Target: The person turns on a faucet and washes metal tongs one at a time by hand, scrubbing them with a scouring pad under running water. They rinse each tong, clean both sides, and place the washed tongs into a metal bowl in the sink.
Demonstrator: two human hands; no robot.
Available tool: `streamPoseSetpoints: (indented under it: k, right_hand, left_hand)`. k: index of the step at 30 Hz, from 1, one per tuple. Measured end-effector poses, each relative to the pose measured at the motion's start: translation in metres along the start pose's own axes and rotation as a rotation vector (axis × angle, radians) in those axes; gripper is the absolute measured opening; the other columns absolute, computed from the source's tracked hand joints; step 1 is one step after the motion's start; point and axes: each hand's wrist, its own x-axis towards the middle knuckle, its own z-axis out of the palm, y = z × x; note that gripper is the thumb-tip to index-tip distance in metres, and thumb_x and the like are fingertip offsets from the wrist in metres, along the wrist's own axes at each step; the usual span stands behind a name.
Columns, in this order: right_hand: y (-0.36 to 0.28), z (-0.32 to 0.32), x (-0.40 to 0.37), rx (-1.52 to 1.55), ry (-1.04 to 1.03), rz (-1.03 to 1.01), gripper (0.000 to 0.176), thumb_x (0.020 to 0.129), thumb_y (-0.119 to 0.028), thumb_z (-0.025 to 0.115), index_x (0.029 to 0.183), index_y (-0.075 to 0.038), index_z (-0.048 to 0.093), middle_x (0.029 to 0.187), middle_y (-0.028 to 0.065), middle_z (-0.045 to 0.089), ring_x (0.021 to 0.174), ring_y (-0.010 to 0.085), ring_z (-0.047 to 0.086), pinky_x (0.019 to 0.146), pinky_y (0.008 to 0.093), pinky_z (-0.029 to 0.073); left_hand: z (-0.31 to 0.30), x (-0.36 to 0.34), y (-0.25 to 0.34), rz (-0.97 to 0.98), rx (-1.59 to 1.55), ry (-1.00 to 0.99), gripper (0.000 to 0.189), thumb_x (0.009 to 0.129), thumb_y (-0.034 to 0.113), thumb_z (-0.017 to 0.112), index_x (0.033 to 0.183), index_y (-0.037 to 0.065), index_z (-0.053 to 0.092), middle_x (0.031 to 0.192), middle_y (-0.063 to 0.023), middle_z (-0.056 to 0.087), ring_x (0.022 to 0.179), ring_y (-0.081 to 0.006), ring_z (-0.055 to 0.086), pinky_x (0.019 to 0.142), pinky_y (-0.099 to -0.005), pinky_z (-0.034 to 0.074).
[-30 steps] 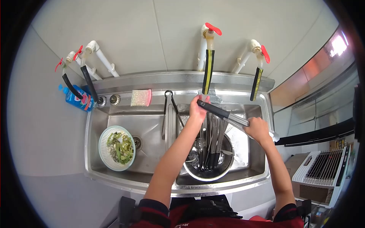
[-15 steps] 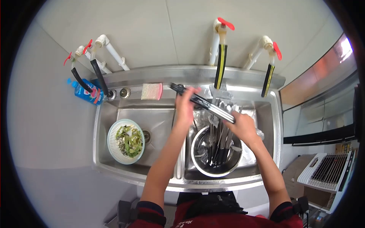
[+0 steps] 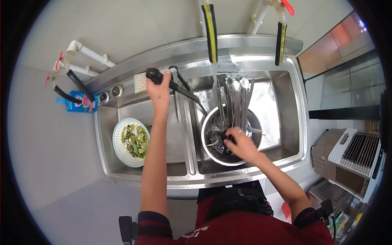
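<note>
My left hand [image 3: 160, 90] is closed around a long black-handled utensil [image 3: 181, 89], raised over the sink divider. Its dark stem slants down to the right, its far end close to the pot's rim. Behind it, a second black utensil [image 3: 174, 70] rests over the divider at the sink's back. My right hand [image 3: 242, 146] is over the metal pot [image 3: 204, 143], thumb and fingers apart, right at the dark handles inside. A bundle of long metal utensils [image 3: 237, 100] leans out of this pot toward the back of the right basin. Water runs from the black-and-yellow hose [image 3: 210, 34] beside the bundle.
A pale green basket [image 3: 117, 141] with vegetable scraps stands in the left basin [image 3: 163, 134]. On the back ledge lie a sponge [image 3: 140, 83] and two drain strainers [image 3: 117, 91]. A blue detergent bottle [image 3: 81, 102] is at the left corner. Another hose [image 3: 280, 45] hangs at right.
My right hand has let go of the black and silver utensils and moved down to the pot. My left hand has moved left with one black-handled utensil. The view has shifted.
</note>
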Motion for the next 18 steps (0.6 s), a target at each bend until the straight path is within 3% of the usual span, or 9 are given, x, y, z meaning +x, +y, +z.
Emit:
streamPoseSetpoints:
  k: [3, 5, 9, 11, 13, 15, 16, 17, 18]
  right_hand:
    - [0.030, 0.062, -0.014, -0.240, -0.143, -0.051, 0.031, 0.063, -0.011, 0.060, 0.089, 0.001, 0.051, 0.099, 0.0198, 0.048, 0.092, 0.0353, 0.047, 0.080, 0.0370, 0.039]
    - [0.045, 0.097, -0.010, -0.601, -0.063, -0.299, 0.028, 0.066, -0.012, 0.057, 0.091, -0.001, 0.052, 0.104, 0.0186, 0.047, 0.098, 0.0348, 0.044, 0.083, 0.0386, 0.037]
    - [0.077, 0.142, 0.003, -0.859, -0.024, -0.267, 0.024, 0.074, -0.013, 0.046, 0.096, -0.004, 0.051, 0.109, 0.0177, 0.046, 0.100, 0.0327, 0.044, 0.085, 0.0399, 0.034]
    - [0.078, 0.136, 0.016, -0.780, -0.296, -0.187, 0.021, 0.075, -0.013, 0.044, 0.092, -0.005, 0.053, 0.101, 0.0140, 0.049, 0.092, 0.0315, 0.046, 0.079, 0.0397, 0.036]
    - [0.058, 0.117, 0.018, -0.717, -0.274, -0.166, 0.019, 0.074, -0.011, 0.046, 0.090, -0.005, 0.052, 0.098, 0.0121, 0.050, 0.087, 0.0283, 0.047, 0.077, 0.0376, 0.037]
    - [0.035, 0.086, 0.018, -0.339, -0.073, -0.196, 0.021, 0.069, -0.007, 0.051, 0.089, -0.003, 0.050, 0.099, 0.0130, 0.049, 0.090, 0.0264, 0.046, 0.078, 0.0361, 0.037]
    - [0.020, 0.063, 0.016, -0.144, -0.040, -0.137, 0.038, 0.062, -0.004, 0.059, 0.098, -0.002, 0.045, 0.104, 0.0146, 0.044, 0.096, 0.0257, 0.044, 0.082, 0.0352, 0.036]
    - [0.015, 0.048, 0.013, -0.150, -0.049, -0.141, 0.038, 0.062, -0.004, 0.059, 0.098, -0.002, 0.045, 0.104, 0.0146, 0.044, 0.096, 0.0257, 0.044, 0.082, 0.0352, 0.036]
    - [0.012, 0.035, 0.009, 0.151, 0.028, -0.014, 0.048, 0.060, -0.004, 0.062, 0.103, -0.003, 0.041, 0.106, 0.0148, 0.041, 0.099, 0.0257, 0.042, 0.085, 0.0345, 0.035]
  left_hand:
    - [0.006, -0.010, -0.056, -0.003, 0.309, -0.129, 0.036, 0.068, 0.023, 0.067, 0.084, -0.002, 0.047, 0.071, -0.0068, 0.049, 0.064, -0.0179, 0.045, 0.063, -0.0284, 0.039]
    - [0.008, -0.012, -0.075, -0.033, 0.339, -0.152, 0.037, 0.068, 0.024, 0.067, 0.085, -0.002, 0.047, 0.074, -0.0079, 0.050, 0.067, -0.0190, 0.045, 0.065, -0.0292, 0.038]
    - [0.012, -0.008, -0.080, -0.079, 0.245, -0.207, 0.041, 0.068, 0.026, 0.066, 0.091, -0.001, 0.046, 0.085, -0.0100, 0.049, 0.079, -0.0197, 0.045, 0.073, -0.0287, 0.036]
    - [0.008, -0.010, -0.081, -0.050, 0.344, -0.197, 0.044, 0.069, 0.026, 0.066, 0.097, -0.001, 0.046, 0.094, -0.0110, 0.048, 0.088, -0.0201, 0.045, 0.079, -0.0280, 0.035]
    - [-0.003, -0.024, -0.068, 0.011, 0.190, 0.002, 0.042, 0.075, 0.023, 0.061, 0.104, -0.001, 0.043, 0.103, -0.0117, 0.046, 0.096, -0.0200, 0.044, 0.085, -0.0280, 0.032]
    - [-0.022, -0.053, -0.049, -0.101, -0.051, 0.034, 0.036, 0.079, 0.019, 0.055, 0.107, 0.000, 0.042, 0.109, -0.0099, 0.044, 0.098, -0.0188, 0.044, 0.089, -0.0287, 0.031]
    - [-0.032, -0.076, -0.043, -0.201, -0.072, 0.012, 0.034, 0.080, 0.018, 0.053, 0.108, 0.001, 0.042, 0.109, -0.0084, 0.044, 0.098, -0.0173, 0.044, 0.088, -0.0288, 0.032]
    - [-0.038, -0.102, -0.036, -0.301, -0.097, -0.007, 0.032, 0.081, 0.017, 0.051, 0.108, 0.002, 0.042, 0.109, -0.0070, 0.043, 0.098, -0.0158, 0.044, 0.087, -0.0290, 0.033]
    - [-0.036, -0.130, -0.027, -0.426, -0.122, -0.109, 0.032, 0.081, 0.017, 0.052, 0.109, 0.003, 0.042, 0.108, -0.0057, 0.044, 0.097, -0.0141, 0.044, 0.084, -0.0272, 0.036]
